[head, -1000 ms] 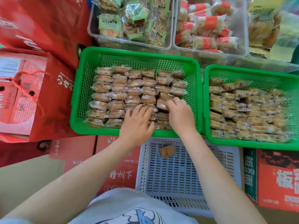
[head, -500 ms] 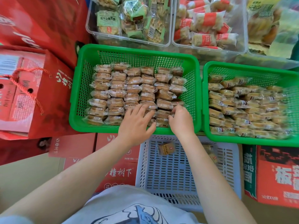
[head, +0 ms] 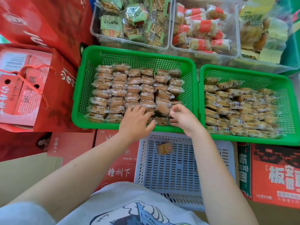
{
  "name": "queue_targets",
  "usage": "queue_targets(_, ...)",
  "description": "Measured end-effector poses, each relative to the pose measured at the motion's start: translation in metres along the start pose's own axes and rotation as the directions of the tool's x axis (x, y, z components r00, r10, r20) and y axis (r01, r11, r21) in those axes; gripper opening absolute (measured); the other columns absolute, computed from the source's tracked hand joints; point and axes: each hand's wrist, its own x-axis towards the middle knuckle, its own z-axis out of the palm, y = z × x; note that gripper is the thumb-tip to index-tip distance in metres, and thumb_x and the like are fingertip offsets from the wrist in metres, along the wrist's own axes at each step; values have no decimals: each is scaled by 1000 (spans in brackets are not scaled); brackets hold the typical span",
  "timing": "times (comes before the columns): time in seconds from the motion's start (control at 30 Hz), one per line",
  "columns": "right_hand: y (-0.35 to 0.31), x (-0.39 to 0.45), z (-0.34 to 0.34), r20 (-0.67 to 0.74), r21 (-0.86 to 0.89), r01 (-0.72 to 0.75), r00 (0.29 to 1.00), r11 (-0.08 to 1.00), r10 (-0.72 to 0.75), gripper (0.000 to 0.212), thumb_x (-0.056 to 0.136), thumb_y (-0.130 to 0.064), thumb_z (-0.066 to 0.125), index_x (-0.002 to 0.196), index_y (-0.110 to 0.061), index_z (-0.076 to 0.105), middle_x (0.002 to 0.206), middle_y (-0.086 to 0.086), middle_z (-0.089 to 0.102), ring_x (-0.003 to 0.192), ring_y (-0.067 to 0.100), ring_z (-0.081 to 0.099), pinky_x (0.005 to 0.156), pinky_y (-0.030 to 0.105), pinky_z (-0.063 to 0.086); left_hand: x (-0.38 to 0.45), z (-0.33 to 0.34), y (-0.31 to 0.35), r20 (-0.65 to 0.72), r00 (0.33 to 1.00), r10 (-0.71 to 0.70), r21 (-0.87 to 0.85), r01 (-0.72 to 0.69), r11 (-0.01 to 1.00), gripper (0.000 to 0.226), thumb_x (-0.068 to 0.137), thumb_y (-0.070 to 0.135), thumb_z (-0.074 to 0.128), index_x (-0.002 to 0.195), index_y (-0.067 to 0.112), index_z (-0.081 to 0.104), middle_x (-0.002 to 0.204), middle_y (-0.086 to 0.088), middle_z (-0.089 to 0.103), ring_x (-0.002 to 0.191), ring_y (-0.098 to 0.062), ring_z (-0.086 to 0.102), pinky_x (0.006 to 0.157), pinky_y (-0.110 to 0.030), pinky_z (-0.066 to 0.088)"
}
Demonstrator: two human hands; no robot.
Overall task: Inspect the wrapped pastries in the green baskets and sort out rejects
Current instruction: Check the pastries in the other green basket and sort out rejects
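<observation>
The left green basket [head: 84, 88] holds neat rows of wrapped brown pastries [head: 133, 85]. The right green basket [head: 243, 70] is filled with looser wrapped pastries [head: 235, 108]. My left hand [head: 136, 122] rests with spread fingers on the packs of the near row. My right hand [head: 183, 118] has its fingers curled and pinches the wrapper edge of a tilted pastry [head: 162, 107] in the near right corner of the left basket. A single wrapped pastry [head: 164, 148] lies in the pale blue basket [head: 178, 179] below my hands.
Clear bins with green-labelled snacks [head: 129, 21] and red-labelled snacks [head: 203, 28] stand behind the baskets. Red gift boxes [head: 32, 88] crowd the left side. A red carton [head: 272, 174] sits at the right, and more red boxes [head: 113, 159] lie under the baskets.
My right hand slid from the middle of the near rows to the right corner and its fingers curled onto a pastry, which now stands tilted. My left hand barely shifted.
</observation>
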Motion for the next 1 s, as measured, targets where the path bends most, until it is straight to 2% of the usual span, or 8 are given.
queue_targets(0.17, -7, -37, -15, -98, 90, 132, 988, 987, -123, 16, 101, -11, 53, 85, -14, 55, 94, 0, 57, 98, 20, 58, 84, 38, 55, -2, -9, 1, 58, 998, -24, -78, 28, 997, 52, 101, 52, 36, 143, 26, 51, 140, -1, 52, 133, -22, 37, 111, -44, 26)
queue_targets(0.27, -5, -72, -23, -66, 454, 187, 982, 871, -176, 13, 102, -5, 48, 91, -7, 53, 100, 8, 61, 97, 22, 61, 84, 38, 56, -13, -32, 7, 2, 992, -124, -347, 117, 931, 51, 100, 45, 50, 146, 23, 47, 154, 0, 41, 146, -22, 25, 119, -44, 18)
queue_targets(0.33, -1, -98, -24, -8, 706, 145, 980, 694, -197, 10, 101, -5, 45, 103, -4, 55, 102, 13, 67, 93, 24, 67, 81, 36, 59, -30, -62, 25, 34, 984, -176, -698, 150, 701, 49, 100, 38, 56, 146, 25, 47, 146, 8, 46, 137, -12, 37, 116, -40, 29)
queue_targets(0.43, 9, -131, -14, 68, 850, 57, 974, 523, -218, 34, 92, -19, 50, 121, -3, 58, 109, 19, 70, 97, 28, 69, 83, 36, 58, -64, -94, 50, 217, 976, -12, -976, 217, 20, 38, 100, 25, 58, 138, 28, 55, 134, 5, 61, 124, -15, 58, 103, -39, 49)
queue_targets(0.6, 23, -168, 13, 172, 834, -11, 956, 552, -239, 38, 99, -20, 42, 126, 0, 58, 111, 24, 69, 93, 30, 71, 79, 37, 60, -109, -115, 56, 160, 985, 68, -895, 174, -411, 27, 98, 26, 55, 120, 18, 69, 122, -12, 70, 105, -25, 69, 79, -40, 61)
queue_targets(0.7, 27, -185, 25, 173, 788, 41, 943, 614, -284, 41, 94, -22, 47, 128, -1, 57, 115, 24, 68, 97, 31, 68, 77, 36, 60, -128, -122, 50, 152, 985, 84, -859, 174, -481, 27, 95, 26, 51, 95, 21, 77, 108, -9, 74, 93, -23, 72, 70, -35, 61)
queue_targets(0.83, 32, -202, 29, 159, 784, 163, 880, 599, -447, 39, 96, -22, 52, 132, -9, 58, 125, 16, 64, 111, 27, 62, 85, 38, 56, -152, -124, 44, 192, 974, 123, -857, 227, -462, 31, 95, 30, 50, 104, 16, 75, 100, -12, 74, 76, -19, 72, 57, -26, 60)
queue_targets(1.0, 33, -215, 35, 176, 854, 173, 791, 490, -587, 16, 97, -12, 52, 105, -12, 66, 109, 11, 70, 105, 25, 66, 83, 39, 57, -177, -127, 43, 158, 965, 207, -838, 242, -489, 33, 99, 29, 48, 111, 17, 77, 112, -11, 72, 83, -20, 72, 62, -29, 62)
